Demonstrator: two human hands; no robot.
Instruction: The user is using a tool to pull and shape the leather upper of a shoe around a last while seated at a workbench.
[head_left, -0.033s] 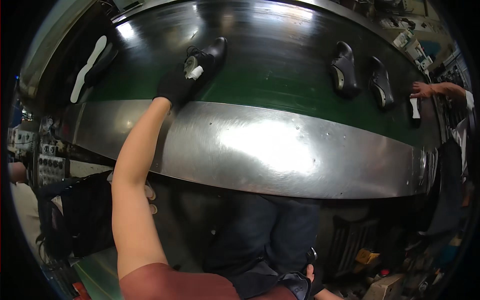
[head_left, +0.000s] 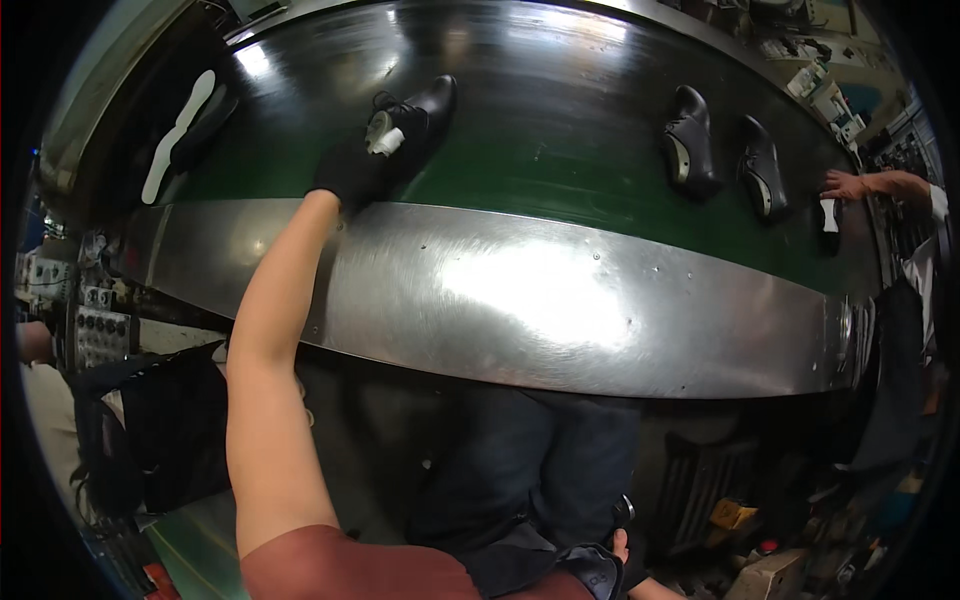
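While the person's left arm reaches across the metal ledge (head_left: 400,290), the left hand (head_left: 350,175), in a dark glove, is at the heel end of a black lace-up shoe (head_left: 428,108). That shoe lies on the green work surface (head_left: 540,180), left of centre, its toe pointing away and to the right; a small white piece (head_left: 387,142) shows at its opening. Dark glove against dark leather makes it impossible to tell whether the fingers are clamped on the shoe. Low in the view, only part of the right hand (head_left: 621,546) shows beside the dark trousers (head_left: 585,450), and its grip cannot be told either. Two more black shoes (head_left: 690,150) stand near each other on the right, with a co-worker's hand (head_left: 845,185) beyond them.
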